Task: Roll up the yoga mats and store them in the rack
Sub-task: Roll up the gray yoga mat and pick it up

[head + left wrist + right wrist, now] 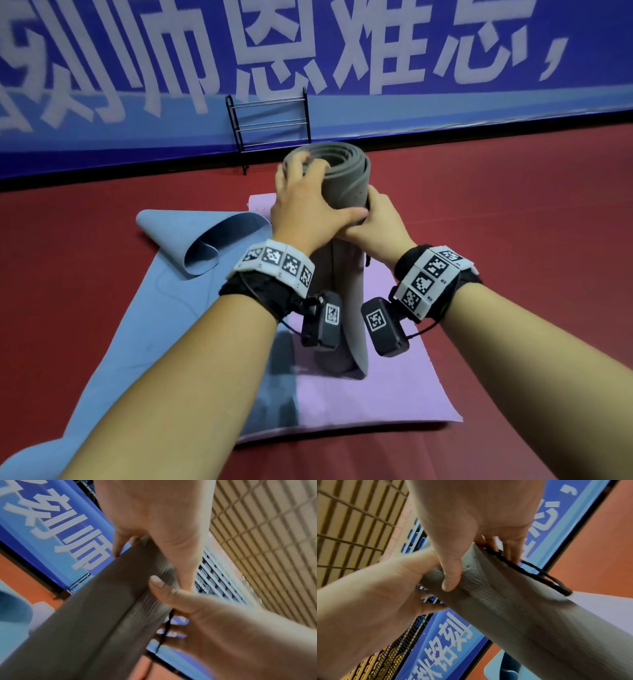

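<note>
A rolled grey yoga mat (pixel 346 178) stands upright on a flat purple mat (pixel 376 394). My left hand (pixel 305 205) grips its upper part, with the fingers hooked over the top rim and the thumb across the front. My right hand (pixel 380 222) grips the roll from the right, just below the left hand. In the right wrist view, the right thumb (pixel 450 580) presses the grey mat (pixel 539 628) and the fingers hold a black cord (pixel 539 573) against it. A blue mat (pixel 164 308) lies unrolled to the left, its far end folded over.
A black rack (pixel 270 120) with metal rails stands against the blue banner wall (pixel 445 51), straight behind the roll. Red floor (pixel 513 240) surrounds the mats. The purple mat overlaps the blue mat's right edge.
</note>
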